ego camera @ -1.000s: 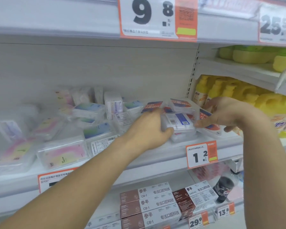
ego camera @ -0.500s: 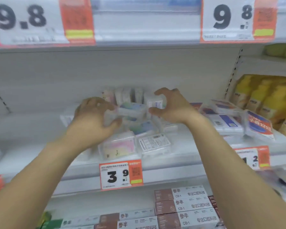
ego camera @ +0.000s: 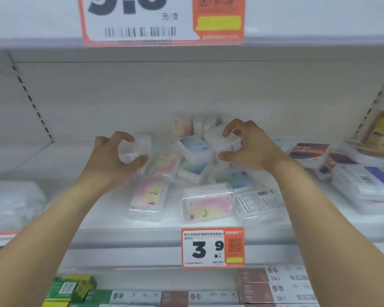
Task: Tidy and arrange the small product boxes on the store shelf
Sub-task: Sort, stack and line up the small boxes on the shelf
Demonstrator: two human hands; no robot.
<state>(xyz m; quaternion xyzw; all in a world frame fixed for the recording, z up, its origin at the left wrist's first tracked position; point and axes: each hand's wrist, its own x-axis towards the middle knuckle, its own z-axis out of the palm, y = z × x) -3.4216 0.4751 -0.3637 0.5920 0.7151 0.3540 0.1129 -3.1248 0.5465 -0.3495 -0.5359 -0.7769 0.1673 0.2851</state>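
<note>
While both arms reach into the middle shelf (ego camera: 142, 231), left hand (ego camera: 114, 159) curled round a clear box (ego camera: 132, 149), thumb below and fingers (ego camera: 122, 136) hooked over its top, lifted above the shelf floor at the left edge of the pile. Right hand (ego camera: 251, 149) likewise wrapped on a second clear box (ego camera: 227, 144), thumb under, fingers (ego camera: 237, 125) arched over, held above the back of the pile; contents of both boxes too blurred to read. Between the 2 hands, a blue-green box (ego camera: 194, 147) tilted on top of others, with a pink-and-yellow box (ego camera: 166, 163) just beside it to the left. Nearer the front edge, 1 pink box (ego camera: 148, 196) lying lengthwise, a second pink box (ego camera: 206, 206) lying crosswise beside it, and a box with its printed back up (ego camera: 255, 201) touching that one on the right. At the back wall, more small boxes (ego camera: 182, 127) standing upright. To the right, well apart from the pile, flat packs with red-and-blue labels (ego camera: 308, 151) stacked loosely. On the shelf's front rail, an orange-and-white price tag (ego camera: 212, 248) reading 3.9; on the rail above, a larger price tag (ego camera: 162, 19) cut off by the frame. On the shelf below, brown-and-white cartons (ego camera: 277, 284) at right and green boxes (ego camera: 69, 288) at left.
</note>
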